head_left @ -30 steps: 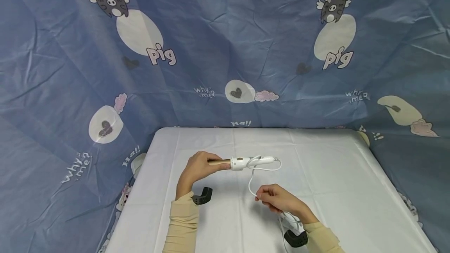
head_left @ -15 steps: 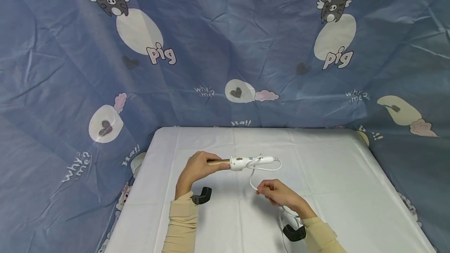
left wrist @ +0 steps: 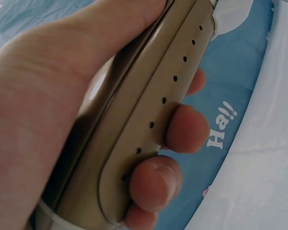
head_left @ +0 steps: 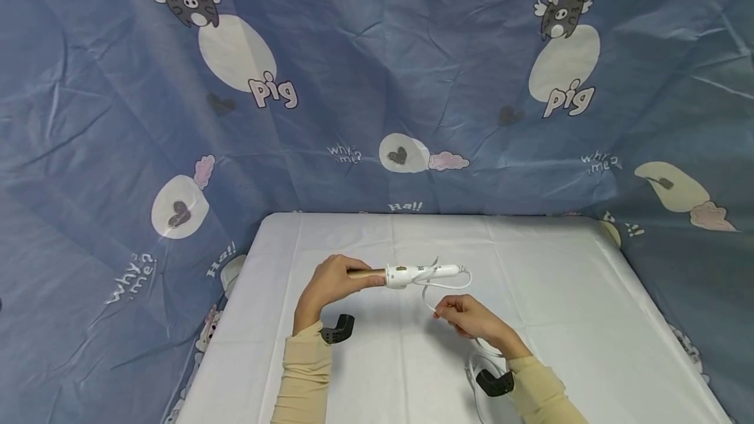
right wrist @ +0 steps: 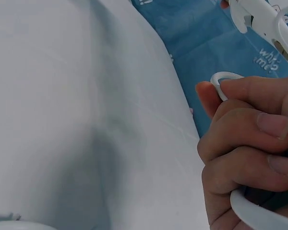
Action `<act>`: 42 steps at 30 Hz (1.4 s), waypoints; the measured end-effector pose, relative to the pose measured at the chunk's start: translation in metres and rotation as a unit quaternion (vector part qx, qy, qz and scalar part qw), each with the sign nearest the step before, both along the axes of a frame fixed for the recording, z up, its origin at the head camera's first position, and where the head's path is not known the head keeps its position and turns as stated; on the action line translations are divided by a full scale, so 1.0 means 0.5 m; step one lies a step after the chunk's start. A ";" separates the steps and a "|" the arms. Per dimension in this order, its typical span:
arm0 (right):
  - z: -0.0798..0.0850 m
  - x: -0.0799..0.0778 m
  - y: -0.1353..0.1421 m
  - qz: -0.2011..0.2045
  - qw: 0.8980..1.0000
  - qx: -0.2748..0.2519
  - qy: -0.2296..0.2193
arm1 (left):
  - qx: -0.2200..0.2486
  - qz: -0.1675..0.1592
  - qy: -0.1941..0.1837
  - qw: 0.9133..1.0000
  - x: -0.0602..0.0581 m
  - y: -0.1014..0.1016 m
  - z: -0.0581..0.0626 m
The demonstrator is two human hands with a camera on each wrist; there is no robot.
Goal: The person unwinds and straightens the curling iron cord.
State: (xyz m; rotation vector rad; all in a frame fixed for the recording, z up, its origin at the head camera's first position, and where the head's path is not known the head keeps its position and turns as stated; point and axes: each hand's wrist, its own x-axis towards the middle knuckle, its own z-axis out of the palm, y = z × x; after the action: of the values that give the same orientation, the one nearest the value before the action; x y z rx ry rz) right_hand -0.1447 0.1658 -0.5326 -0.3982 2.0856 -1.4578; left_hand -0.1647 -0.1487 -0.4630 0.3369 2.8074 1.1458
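Note:
A curling iron (head_left: 405, 275) with a white handle and a gold barrel lies level above the table, its handle pointing right. My left hand (head_left: 333, 284) grips the barrel; in the left wrist view the fingers curl round the gold barrel (left wrist: 146, 96), which has a row of small holes. The white cord (head_left: 453, 285) is looped over the handle. Below the handle, my right hand (head_left: 474, 319) pinches the cord between thumb and index finger. In the right wrist view another stretch of cord (right wrist: 259, 215) comes out under the curled lower fingers.
The table (head_left: 365, 371) has a white cover. More cord (head_left: 477, 371) hangs in loops below the right hand near the wrist. A blue printed curtain (head_left: 330, 84) rises behind the table and along its sides.
My right hand has moved a little up and to the right along with the cord it pinches. The left hand and the curling iron stay nearly still.

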 end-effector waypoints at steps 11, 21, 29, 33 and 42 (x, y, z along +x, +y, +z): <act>-0.004 -0.022 0.020 -0.040 0.999 -0.009 0.026 | 0.003 -0.011 -0.001 1.000 0.001 0.004 -0.002; 0.014 -0.043 0.038 -0.058 0.998 0.012 0.032 | 0.008 -0.011 -0.021 1.000 0.005 0.002 -0.005; 0.045 -0.058 0.049 -0.045 0.997 0.003 0.066 | 0.012 -0.016 -0.025 0.999 0.007 0.003 -0.005; 0.052 -0.070 0.056 -0.037 0.997 0.008 0.070 | 0.009 -0.017 -0.023 1.000 0.008 0.003 -0.006; 0.065 -0.093 0.072 -0.041 0.996 0.018 0.077 | 0.006 -0.022 -0.023 0.999 0.012 0.005 -0.008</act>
State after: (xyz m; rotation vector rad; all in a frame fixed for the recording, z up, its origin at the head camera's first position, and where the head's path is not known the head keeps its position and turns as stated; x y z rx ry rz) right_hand -0.1911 0.2017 -0.5001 -0.4267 2.2702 -1.4755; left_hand -0.1587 -0.1462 -0.4669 0.3672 2.7417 1.1460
